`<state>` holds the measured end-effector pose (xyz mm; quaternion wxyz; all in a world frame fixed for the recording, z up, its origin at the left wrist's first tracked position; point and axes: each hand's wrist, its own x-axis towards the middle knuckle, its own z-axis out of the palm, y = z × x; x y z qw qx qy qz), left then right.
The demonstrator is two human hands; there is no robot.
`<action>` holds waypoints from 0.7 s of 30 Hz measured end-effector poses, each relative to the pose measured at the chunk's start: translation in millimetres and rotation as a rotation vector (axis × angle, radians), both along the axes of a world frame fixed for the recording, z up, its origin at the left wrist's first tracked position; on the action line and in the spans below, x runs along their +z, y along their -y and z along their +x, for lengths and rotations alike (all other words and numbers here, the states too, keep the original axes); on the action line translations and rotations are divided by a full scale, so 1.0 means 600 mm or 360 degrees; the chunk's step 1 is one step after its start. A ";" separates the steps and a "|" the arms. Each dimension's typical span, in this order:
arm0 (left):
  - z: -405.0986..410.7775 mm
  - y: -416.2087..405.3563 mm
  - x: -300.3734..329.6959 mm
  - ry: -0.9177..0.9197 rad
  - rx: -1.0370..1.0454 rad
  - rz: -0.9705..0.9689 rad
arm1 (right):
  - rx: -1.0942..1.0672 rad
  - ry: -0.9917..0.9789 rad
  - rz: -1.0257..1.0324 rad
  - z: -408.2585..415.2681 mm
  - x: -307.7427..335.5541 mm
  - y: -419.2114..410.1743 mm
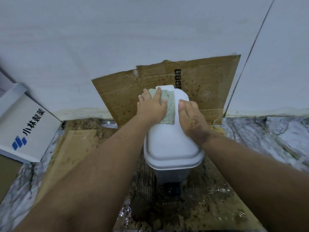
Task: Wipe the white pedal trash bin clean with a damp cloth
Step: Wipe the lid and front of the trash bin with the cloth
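Head view, looking down: the left hand lies flat on a pale green cloth, its grip wide, with straight fingers pressing the fabric onto the far half of the lid of a white pedal trash bin. Spread that way, the palm probably puts even pressure over the whole pad of cloth rather than bunching it. The right hand rests just beside the cloth on the lid's right shoulder, fingers relaxed and holding nothing; it appears to be there to steady the light bin so it does not slide or tip under the wiping. Its back looks smudged with dark grime.

The bin stands on the floor close to a white wall, lid closed, with its black pedal facing the person. The near half of the lid looks clean; the sides are mostly hidden from above, so the job seems well short of done.

A flattened, stained cardboard sheet leans against the wall behind the bin, and more soiled cardboard lies under it, likely to shield wall and marble-patterned floor from spills. A white box with blue logo sits well apart on the left.
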<state>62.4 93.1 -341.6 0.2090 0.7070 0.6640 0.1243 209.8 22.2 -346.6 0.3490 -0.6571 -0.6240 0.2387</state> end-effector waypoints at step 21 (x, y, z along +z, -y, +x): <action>0.011 0.282 -0.015 -0.0120 0.0132 0.0115 | 0.0281 0.0038 -0.0156 0.042 -0.003 0.088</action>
